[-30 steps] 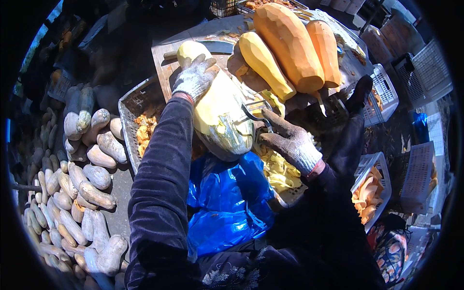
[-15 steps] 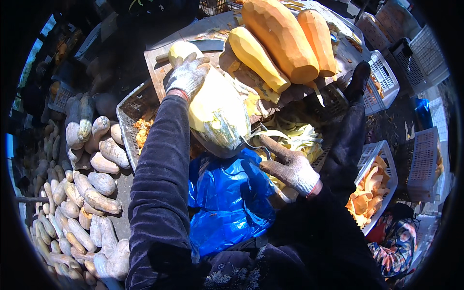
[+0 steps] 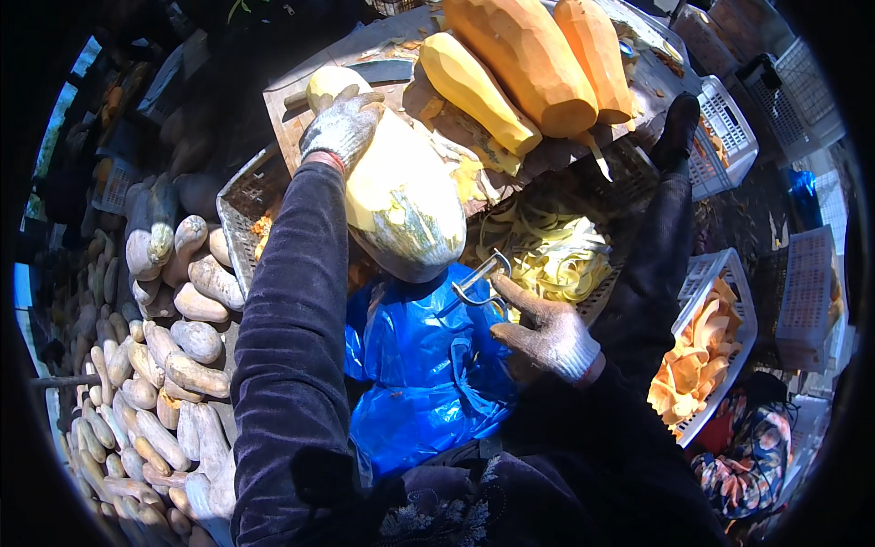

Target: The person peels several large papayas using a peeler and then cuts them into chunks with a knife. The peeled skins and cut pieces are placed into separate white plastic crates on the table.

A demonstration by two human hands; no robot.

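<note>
left glove (image 3: pixel 339 132), right glove (image 3: pixel 551 339): white knit, darker fingers (image 3: pixel 527 301). dark velvety sleeves (image 3: pixel 290 301) flank blue plastic lap cover (image 3: pixel 424 383); pale floral embroidery (image 3: pixel 447 515) just below it.

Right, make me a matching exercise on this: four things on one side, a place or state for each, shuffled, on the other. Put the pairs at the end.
Things:
1. left hand
2. peeler
3. blue plastic
4. yellow peels

Places or states:
A. shiny and crumpled
B. on the neck of the partly peeled squash
C. lying in a curly pile
D. held in the right hand

Pairs: 1-B, 2-D, 3-A, 4-C
</note>
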